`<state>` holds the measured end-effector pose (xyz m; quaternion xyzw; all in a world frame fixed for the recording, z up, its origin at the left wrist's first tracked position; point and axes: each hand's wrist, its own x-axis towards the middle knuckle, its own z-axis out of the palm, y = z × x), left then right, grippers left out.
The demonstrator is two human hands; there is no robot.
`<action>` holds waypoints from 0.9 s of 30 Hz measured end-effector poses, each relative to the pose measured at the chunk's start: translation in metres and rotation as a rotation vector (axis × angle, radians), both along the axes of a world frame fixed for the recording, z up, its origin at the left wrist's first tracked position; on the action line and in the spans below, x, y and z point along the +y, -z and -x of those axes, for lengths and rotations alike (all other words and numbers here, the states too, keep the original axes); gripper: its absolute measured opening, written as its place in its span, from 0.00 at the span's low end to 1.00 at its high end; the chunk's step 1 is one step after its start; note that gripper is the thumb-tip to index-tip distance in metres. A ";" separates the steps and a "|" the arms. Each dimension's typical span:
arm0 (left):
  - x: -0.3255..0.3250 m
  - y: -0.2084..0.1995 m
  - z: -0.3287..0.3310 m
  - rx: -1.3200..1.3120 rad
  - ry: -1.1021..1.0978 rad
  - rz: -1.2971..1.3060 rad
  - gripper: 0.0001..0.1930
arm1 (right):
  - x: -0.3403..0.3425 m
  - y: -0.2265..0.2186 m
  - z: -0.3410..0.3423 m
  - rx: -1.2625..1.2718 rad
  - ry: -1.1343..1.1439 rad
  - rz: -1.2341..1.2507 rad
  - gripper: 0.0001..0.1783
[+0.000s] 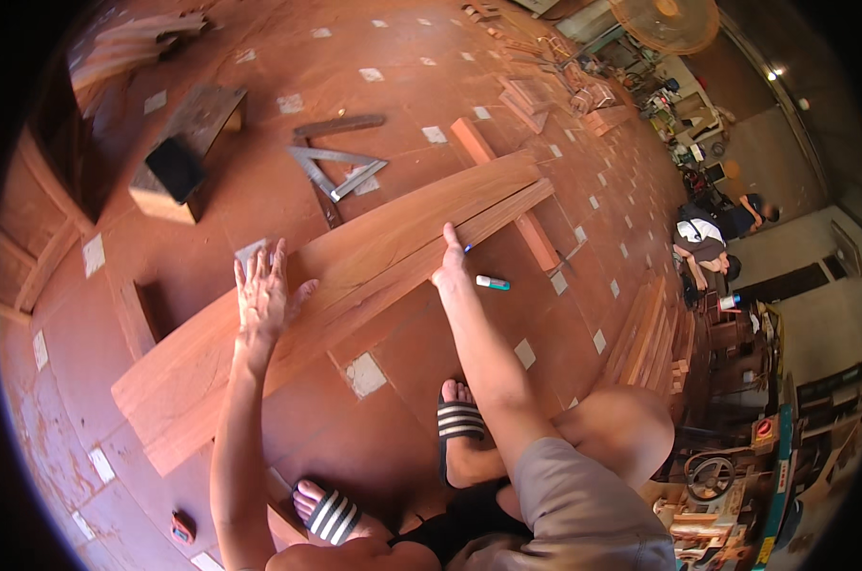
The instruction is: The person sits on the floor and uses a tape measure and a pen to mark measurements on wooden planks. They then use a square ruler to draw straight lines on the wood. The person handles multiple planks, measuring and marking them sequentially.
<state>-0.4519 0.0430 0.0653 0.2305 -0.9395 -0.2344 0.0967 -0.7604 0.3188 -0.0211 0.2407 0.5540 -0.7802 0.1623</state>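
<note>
A wide reddish wooden board [402, 214] lies slantwise before me, with a narrower wooden strip [502, 211] along its near side and a thin dark gap between them toward the right end. My left hand [264, 297] is over the wide board, fingers spread, holding nothing; whether the palm touches is unclear. At the strip's near edge is my right hand [450, 259], fingers closed, thumb along the wood. A slim pen-like thing [468, 249] with a blue tip pokes out of it. Below, a small white and teal block [493, 283] rests on the floor.
A wooden beam [540, 240] crosses under the boards' right end. Beyond lie a metal triangular frame [331, 164] and a low wooden stand [202, 119] bearing a black flat object [174, 169]. A red tape measure [182, 526] sits lower left; timber [640, 328] and people are right.
</note>
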 end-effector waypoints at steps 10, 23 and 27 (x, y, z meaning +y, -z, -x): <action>0.014 0.003 0.012 0.027 0.016 0.154 0.42 | -0.003 -0.010 -0.009 -0.006 0.019 0.093 0.49; 0.032 -0.010 0.017 -0.019 0.119 0.018 0.74 | -0.015 -0.030 -0.035 0.051 -0.047 0.121 0.49; 0.057 -0.019 0.024 -0.088 0.195 0.098 0.82 | -0.017 -0.027 -0.038 0.101 -0.022 0.069 0.50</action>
